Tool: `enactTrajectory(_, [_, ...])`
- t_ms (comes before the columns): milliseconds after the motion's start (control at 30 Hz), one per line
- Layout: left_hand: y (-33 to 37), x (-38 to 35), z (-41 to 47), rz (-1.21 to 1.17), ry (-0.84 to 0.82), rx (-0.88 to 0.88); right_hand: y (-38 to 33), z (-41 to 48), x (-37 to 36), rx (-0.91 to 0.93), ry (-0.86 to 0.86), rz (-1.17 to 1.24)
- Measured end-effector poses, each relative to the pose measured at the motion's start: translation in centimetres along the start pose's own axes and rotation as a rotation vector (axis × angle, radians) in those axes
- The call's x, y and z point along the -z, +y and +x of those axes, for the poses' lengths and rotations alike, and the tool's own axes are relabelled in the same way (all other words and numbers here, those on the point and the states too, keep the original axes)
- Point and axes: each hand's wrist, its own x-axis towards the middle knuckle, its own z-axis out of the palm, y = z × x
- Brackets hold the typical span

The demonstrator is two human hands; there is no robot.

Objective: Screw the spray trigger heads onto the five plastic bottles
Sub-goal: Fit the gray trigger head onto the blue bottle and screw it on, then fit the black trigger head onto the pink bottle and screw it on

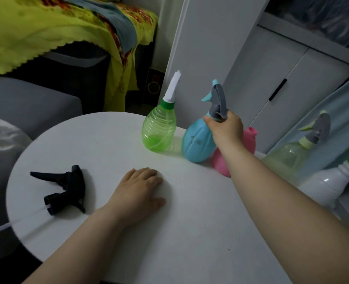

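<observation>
Your right hand (225, 128) is curled round the neck of the blue bottle (198, 144), right where the grey head (217, 99) meets it, thumb on the near side. The head sits on that bottle, its blue nozzle pointing up and its blue trigger lever to the left. The bottle stands on the table (169, 232) at the far side, leaning a little to the left.

Touching it on the right, and partly behind your forearm, stands the pink bottle (249, 140); its neck is open, with no head on it. Just left of the blue one stands the green bottle (159, 130), clear-walled, with a white head (173, 87) on a green collar.

Further right, at the table's edge, a pale bottle (286, 158) carries a grey head of its own (319, 128), and beside it, nearer you, lies a white bottle (329, 183) with green at its neck; the frame cuts off its top.

Your left hand (138, 193) rests palm down on the table near its middle, fingers loosely bent, holding nothing. Left of it, apart from your fingers, the black head (65, 189) lies on its side, its thin clear tube (16, 222) running off the table's left edge.

Beyond the table are a white cabinet (282, 68) and a yellow cloth (36, 33).
</observation>
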Motion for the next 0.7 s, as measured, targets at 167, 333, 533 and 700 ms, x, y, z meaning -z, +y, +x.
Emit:
enactTrajectory(167, [-0.3, -0.3, 0.2, 0.013, 0.003, -0.006, 0.8, 1.0, 0.0, -0.064, 0.004, 0.035])
enactTrajectory(333, [-0.2, -0.1, 0.0, 0.019, 0.006, -0.019, 0.9, 1.4, 0.0, -0.112, -0.09, 0.089])
enactTrajectory(533, [0.0, 0.8, -0.9, 0.027, 0.036, 0.006, 1.0, 0.2, 1.0, -0.11, -0.045, 0.022])
enactTrajectory(700, [0.5, 3.4, -3.1, 0.015, 0.149, -0.013, 1.4, -4.6, 3.4, -0.051, 0.084, 0.095])
